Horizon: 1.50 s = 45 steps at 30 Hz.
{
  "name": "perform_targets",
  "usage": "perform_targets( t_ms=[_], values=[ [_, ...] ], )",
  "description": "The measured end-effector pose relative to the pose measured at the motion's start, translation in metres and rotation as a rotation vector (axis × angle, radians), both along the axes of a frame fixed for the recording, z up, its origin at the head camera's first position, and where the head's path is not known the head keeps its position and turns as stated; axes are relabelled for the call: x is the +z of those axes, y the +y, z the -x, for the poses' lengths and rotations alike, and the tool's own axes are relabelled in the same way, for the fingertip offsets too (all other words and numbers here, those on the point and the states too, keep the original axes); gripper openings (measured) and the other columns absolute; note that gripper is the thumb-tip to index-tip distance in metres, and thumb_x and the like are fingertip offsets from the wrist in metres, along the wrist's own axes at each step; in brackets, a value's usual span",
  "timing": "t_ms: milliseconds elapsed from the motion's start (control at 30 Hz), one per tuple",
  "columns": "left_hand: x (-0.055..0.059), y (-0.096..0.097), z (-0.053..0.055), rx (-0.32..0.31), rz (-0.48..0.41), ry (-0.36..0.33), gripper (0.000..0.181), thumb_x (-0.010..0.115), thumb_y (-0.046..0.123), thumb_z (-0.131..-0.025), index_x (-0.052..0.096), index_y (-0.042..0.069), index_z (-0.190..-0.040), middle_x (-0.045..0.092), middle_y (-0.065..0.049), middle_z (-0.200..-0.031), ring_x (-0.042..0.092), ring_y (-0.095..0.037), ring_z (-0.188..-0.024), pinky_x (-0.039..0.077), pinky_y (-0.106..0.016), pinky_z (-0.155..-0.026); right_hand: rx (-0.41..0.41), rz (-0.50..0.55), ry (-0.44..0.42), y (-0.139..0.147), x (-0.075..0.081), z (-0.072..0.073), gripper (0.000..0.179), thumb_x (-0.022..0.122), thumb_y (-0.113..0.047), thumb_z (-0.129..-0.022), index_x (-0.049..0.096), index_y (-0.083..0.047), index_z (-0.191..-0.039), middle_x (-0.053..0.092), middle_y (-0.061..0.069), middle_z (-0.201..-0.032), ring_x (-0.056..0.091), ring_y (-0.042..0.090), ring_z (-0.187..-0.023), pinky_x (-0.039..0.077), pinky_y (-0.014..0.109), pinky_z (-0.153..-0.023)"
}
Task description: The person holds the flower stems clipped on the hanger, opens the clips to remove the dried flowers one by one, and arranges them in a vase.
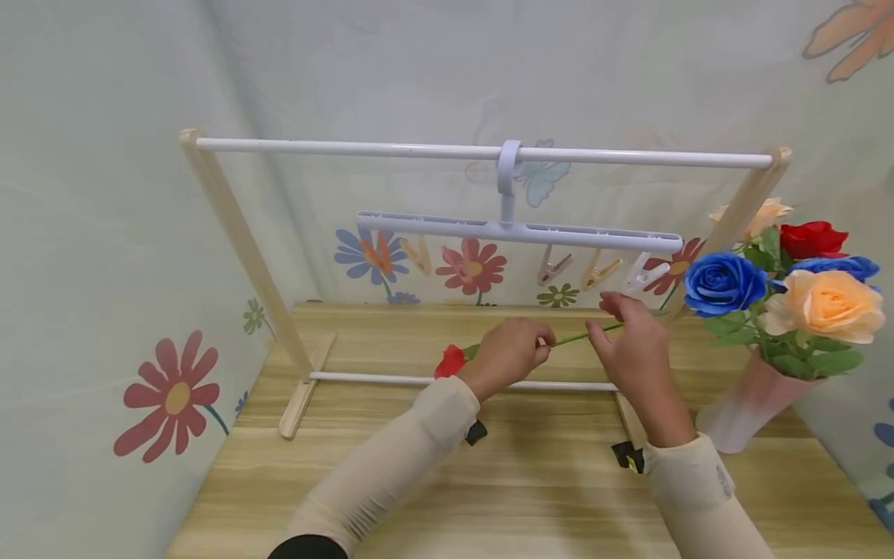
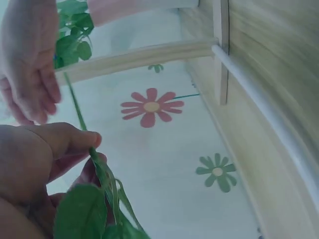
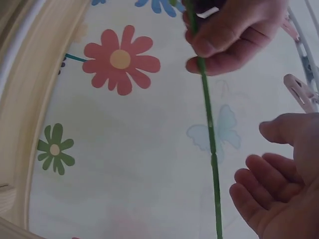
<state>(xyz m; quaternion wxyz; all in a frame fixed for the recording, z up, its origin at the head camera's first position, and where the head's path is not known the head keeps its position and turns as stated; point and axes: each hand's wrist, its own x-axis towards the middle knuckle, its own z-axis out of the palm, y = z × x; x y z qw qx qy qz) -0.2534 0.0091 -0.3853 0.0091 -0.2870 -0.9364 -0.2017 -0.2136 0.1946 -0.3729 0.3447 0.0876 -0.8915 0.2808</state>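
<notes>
My left hand [image 1: 508, 353] pinches the green stem [image 3: 208, 112] of an artificial red rose between thumb and fingers. The red bloom [image 1: 450, 362] points left in the head view, partly behind my wrist, and leaves [image 2: 82, 211] hang below the grip in the left wrist view. Beyond my fingers the bare stem runs right, toward my right hand [image 1: 637, 349]. That hand is beside the stem with thumb and fingers apart, and in the right wrist view a gap shows between them and the stem. Above both hands hangs a pale hanger [image 1: 513, 230] with several clips, including a white clip [image 1: 646, 273].
A wooden rack with a white top rod [image 1: 349, 147] carries the hanger; its lower rod [image 1: 377, 379] crosses close above the table [image 1: 531, 497]. At right stands a pink and white vase [image 1: 757, 404] with blue, red and peach roses. Dark pieces [image 1: 626, 456] lie near the rack's foot.
</notes>
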Motion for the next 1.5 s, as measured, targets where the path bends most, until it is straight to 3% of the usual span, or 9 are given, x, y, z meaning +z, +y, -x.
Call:
perform_targets(
  t_ms=[167, 367, 467, 667, 867, 1033, 1167, 1333, 1500],
  values=[
    [0.006, 0.000, -0.007, -0.031, 0.118, 0.167, 0.020, 0.064, 0.025, -0.101, 0.077, 0.025, -0.115, 0.076, 0.009, -0.108, 0.067, -0.010, -0.100, 0.058, -0.024, -0.081, 0.090, -0.153, -0.125, -0.002, -0.010, -0.004, 0.039, 0.075, -0.005, -0.088, 0.065, 0.003, -0.124, 0.072, 0.024, -0.111, 0.067, 0.041, -0.104, 0.055, 0.058, -0.087],
    [0.004, 0.002, -0.013, -0.062, 0.209, 0.387, 0.018, 0.069, 0.027, -0.098, 0.079, 0.028, -0.112, 0.077, 0.009, -0.101, 0.068, -0.010, -0.090, 0.057, -0.022, -0.077, 0.139, -0.277, -0.180, -0.002, -0.021, -0.010, 0.014, 0.077, -0.003, -0.086, 0.076, -0.003, -0.100, 0.076, 0.016, -0.098, 0.068, 0.038, -0.093, 0.056, 0.055, -0.082],
    [0.003, 0.006, -0.017, -0.032, 0.278, 0.409, 0.018, 0.069, 0.029, -0.097, 0.078, 0.031, -0.113, 0.075, 0.007, -0.099, 0.068, -0.011, -0.091, 0.057, -0.025, -0.080, 0.136, -0.310, -0.170, -0.003, -0.026, -0.012, 0.008, 0.078, -0.003, -0.085, 0.076, -0.004, -0.092, 0.076, 0.013, -0.091, 0.068, 0.035, -0.088, 0.056, 0.054, -0.081],
    [0.007, 0.015, -0.025, -0.009, 0.368, 0.404, 0.020, 0.066, 0.031, -0.100, 0.077, 0.029, -0.116, 0.073, 0.005, -0.105, 0.067, -0.015, -0.105, 0.056, -0.031, -0.096, 0.121, -0.371, -0.098, -0.004, -0.032, -0.018, 0.015, 0.081, -0.003, -0.083, 0.077, -0.004, -0.098, 0.075, 0.012, -0.089, 0.069, 0.033, -0.083, 0.059, 0.049, -0.074],
    [0.007, 0.020, -0.031, -0.077, 0.214, 0.529, 0.016, 0.065, 0.022, -0.100, 0.076, 0.019, -0.111, 0.071, 0.001, -0.103, 0.066, -0.015, -0.101, 0.054, -0.027, -0.096, 0.063, -0.320, -0.056, 0.000, -0.032, -0.021, 0.019, 0.078, 0.003, -0.084, 0.079, -0.006, -0.101, 0.076, 0.012, -0.092, 0.070, 0.035, -0.085, 0.058, 0.051, -0.074],
    [-0.002, 0.031, -0.040, -0.270, -0.087, 0.664, 0.018, 0.060, 0.011, -0.098, 0.074, 0.012, -0.109, 0.070, -0.001, -0.103, 0.064, -0.014, -0.099, 0.052, -0.021, -0.095, -0.036, -0.198, 0.022, 0.013, -0.034, -0.023, 0.016, 0.076, 0.005, -0.083, 0.078, -0.003, -0.097, 0.076, 0.016, -0.091, 0.071, 0.038, -0.084, 0.057, 0.054, -0.072],
    [-0.013, 0.045, -0.046, -0.391, -0.179, 0.617, 0.017, 0.061, 0.014, -0.099, 0.076, 0.014, -0.108, 0.070, 0.002, -0.103, 0.064, -0.010, -0.099, 0.050, -0.016, -0.095, -0.111, -0.109, 0.116, 0.027, -0.032, -0.025, 0.011, 0.075, 0.004, -0.085, 0.077, 0.000, -0.095, 0.072, 0.019, -0.087, 0.070, 0.038, -0.078, 0.055, 0.054, -0.065],
    [-0.025, 0.058, -0.046, -0.399, -0.120, 0.458, 0.018, 0.065, 0.019, -0.099, 0.074, 0.015, -0.114, 0.071, 0.005, -0.111, 0.066, -0.007, -0.104, 0.048, -0.011, -0.097, -0.200, -0.057, 0.166, 0.048, -0.024, -0.028, 0.010, 0.072, -0.001, -0.089, 0.077, 0.001, -0.098, 0.074, 0.022, -0.089, 0.070, 0.039, -0.080, 0.050, 0.051, -0.063],
    [-0.038, 0.072, -0.041, -0.407, -0.083, 0.295, 0.021, 0.062, 0.022, -0.101, 0.072, 0.015, -0.118, 0.072, 0.005, -0.114, 0.065, -0.003, -0.105, 0.048, -0.008, -0.092, -0.294, 0.020, 0.207, 0.068, -0.017, -0.031, 0.013, 0.073, -0.004, -0.090, 0.077, 0.001, -0.101, 0.075, 0.023, -0.094, 0.068, 0.038, -0.081, 0.039, 0.026, -0.064]
  ],
)
